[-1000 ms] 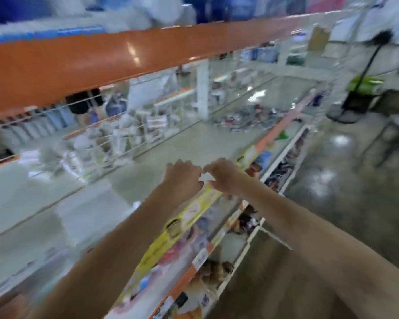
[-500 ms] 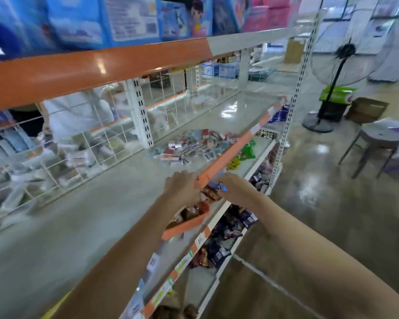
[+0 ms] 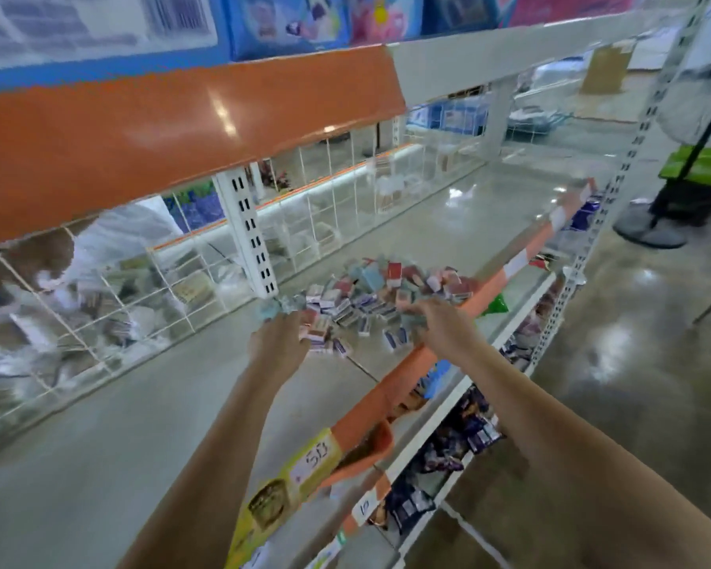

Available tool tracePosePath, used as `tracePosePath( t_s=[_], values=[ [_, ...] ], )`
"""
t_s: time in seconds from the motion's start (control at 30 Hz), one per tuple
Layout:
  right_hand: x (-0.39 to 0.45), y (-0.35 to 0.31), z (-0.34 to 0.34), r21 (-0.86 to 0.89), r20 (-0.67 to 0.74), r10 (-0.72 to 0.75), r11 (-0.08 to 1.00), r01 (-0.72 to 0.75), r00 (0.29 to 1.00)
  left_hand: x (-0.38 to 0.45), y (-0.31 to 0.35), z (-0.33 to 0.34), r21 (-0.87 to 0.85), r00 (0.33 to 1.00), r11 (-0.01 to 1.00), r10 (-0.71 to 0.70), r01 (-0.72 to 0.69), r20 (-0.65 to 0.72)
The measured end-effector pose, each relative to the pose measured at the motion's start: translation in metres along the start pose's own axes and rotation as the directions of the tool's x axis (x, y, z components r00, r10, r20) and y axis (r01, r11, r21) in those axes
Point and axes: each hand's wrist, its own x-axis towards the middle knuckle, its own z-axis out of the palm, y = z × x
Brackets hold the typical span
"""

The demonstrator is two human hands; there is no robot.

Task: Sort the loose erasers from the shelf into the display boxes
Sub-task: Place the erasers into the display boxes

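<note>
Pile: the loose erasers point(image 3: 370, 295) lie heaped on the shelf point(image 3: 148, 404), straight ahead of both hands, spreading left to right between them.
Left hand point(image 3: 278, 347): at the pile's near left edge; fingers blurred, so I cannot tell the grip.
Right hand point(image 3: 440, 322): on the right edge, fingers curled in among erasers (the closer one).
Display boxes: none visible.

Bright overhead light; glare on floor point(image 3: 616, 347); motion blur, wide-angle bending at edges.
</note>
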Motion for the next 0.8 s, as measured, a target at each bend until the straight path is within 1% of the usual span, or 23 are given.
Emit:
tracePosePath(
  t_s=[0.07,0.17,0.3,0.4,0.5,0.57,0.7,0.77,0.8],
  values=[
    [0.009,0.005,0.007,-0.01,-0.018,-0.004,1.0,0.004,1.0,0.008,0.003,0.008,-0.037,1.0,0.999,0.013,-0.013,-0.017],
    [0.016,0.009,0.013,-0.002,-0.032,-0.021,1.0,0.021,0.999,0.013,0.01,0.016,-0.058,0.999,0.998,-0.021,0.019,-0.043],
    [0.018,0.012,0.011,0.067,-0.078,-0.044,0.997,0.05,0.996,0.013,0.021,0.024,-0.112,0.984,0.984,-0.152,0.141,-0.096],
    [0.018,0.014,0.004,0.154,-0.055,-0.076,0.984,0.084,0.996,0.011,0.031,0.028,-0.124,0.963,0.965,-0.244,0.23,-0.112],
    [0.018,0.013,-0.004,0.31,-0.069,-0.125,0.94,0.14,0.99,0.011,0.038,0.028,-0.107,0.955,0.959,-0.276,0.264,-0.111],
    [0.019,0.009,-0.011,0.405,-0.031,-0.142,0.903,0.143,0.989,0.011,0.041,0.028,-0.146,0.949,0.953,-0.286,0.267,-0.13],
    [0.025,0.003,-0.022,0.63,0.136,-0.199,0.774,0.07,0.971,0.006,0.044,0.029,-0.323,0.929,0.91,-0.327,0.26,-0.175],
    [0.029,0.0,-0.023,0.746,0.208,-0.234,0.666,0.0,0.95,0.003,0.045,0.029,-0.443,0.92,0.859,-0.357,0.255,-0.164],
    [0.031,-0.002,-0.023,0.803,0.258,-0.255,0.593,-0.06,0.932,0.001,0.046,0.029,-0.52,0.915,0.817,-0.373,0.247,-0.151]
  ],
)
